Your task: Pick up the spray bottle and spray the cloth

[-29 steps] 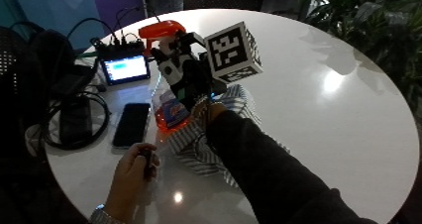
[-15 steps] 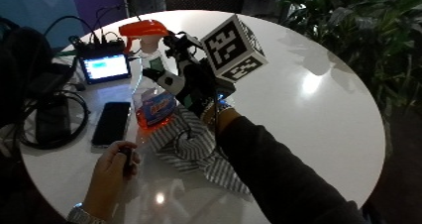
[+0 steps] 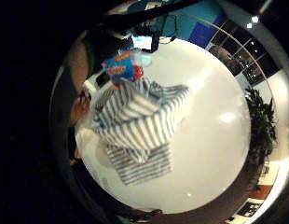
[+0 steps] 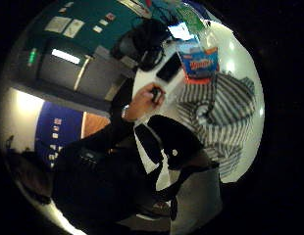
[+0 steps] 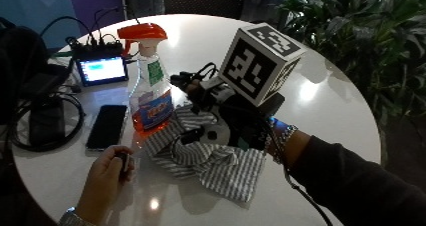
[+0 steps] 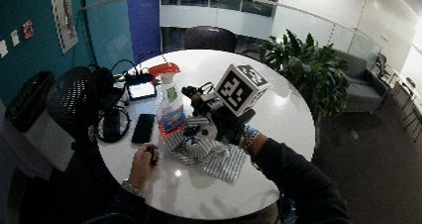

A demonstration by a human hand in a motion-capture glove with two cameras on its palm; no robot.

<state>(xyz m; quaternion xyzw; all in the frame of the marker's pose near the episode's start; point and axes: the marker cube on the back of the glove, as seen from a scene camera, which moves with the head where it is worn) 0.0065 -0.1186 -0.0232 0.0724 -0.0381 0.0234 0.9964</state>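
The clear plastic spray bottle with the orange trigger head [image 5: 149,81] stands upright on the round white table [image 5: 333,106], its base at the edge of the crumpled grey-and-white striped cloth [image 5: 213,161]. The table's far and right parts lie free. The gloved right hand [image 5: 223,118] hovers over the cloth beside the bottle; I cannot tell whether its fingers are curled. The bare left hand [image 5: 106,173] grips a small dark object near the black phone [image 5: 106,126].

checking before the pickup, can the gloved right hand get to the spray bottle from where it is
Probably yes: the gloved right hand is over the cloth, the spray bottle upright beside it, nothing between.
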